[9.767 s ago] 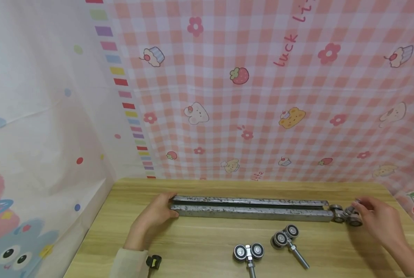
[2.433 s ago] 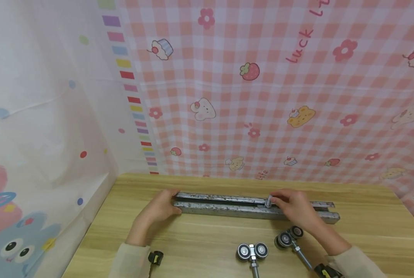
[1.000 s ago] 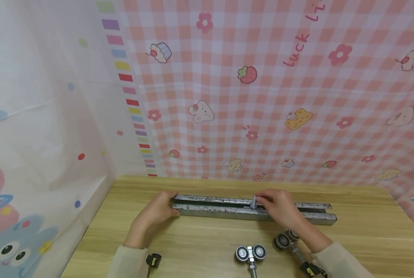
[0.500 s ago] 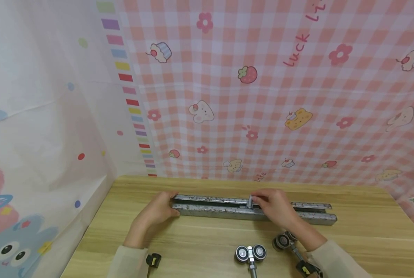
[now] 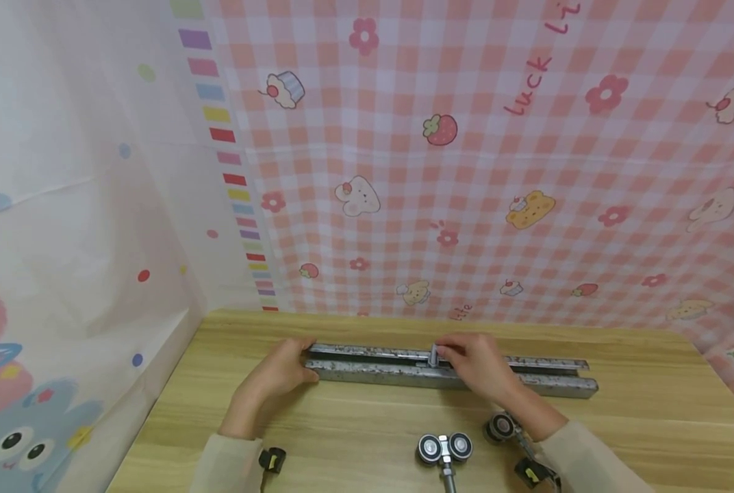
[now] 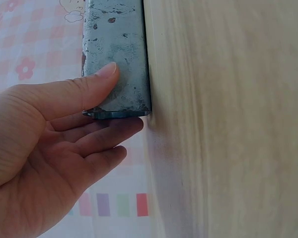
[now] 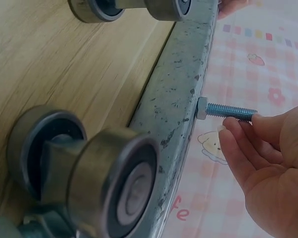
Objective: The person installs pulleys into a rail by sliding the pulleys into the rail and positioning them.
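Note:
A scuffed grey steel channel track [image 5: 367,371] lies lengthwise on the wooden table, its long slot facing up. My left hand [image 5: 279,373] grips its left end; in the left wrist view the thumb presses the track's face [image 6: 116,44] and the other fingers lie at and behind the end. My right hand [image 5: 481,366] pinches the upright threaded stem [image 5: 433,355] of a roller trolley near mid-track. The right wrist view shows the fingertips on the threaded bolt [image 7: 233,112], above a hex nut [image 7: 202,108] at the slot. The trolley's wheels are hidden inside the track.
Two more roller trolleys lie in front of the track: one [image 5: 444,448] near the middle, another [image 5: 501,426] partly behind the right forearm. Black-and-yellow devices [image 5: 272,460] sit at both wrists. A pink checked cloth [image 5: 404,171] hangs behind the table, a white one [image 5: 83,171] at left.
The trolley, outside the track's right end in the oldest frame, is now inside it. Over the last second my right hand has slid it a little leftward. My left hand stays on the left end.

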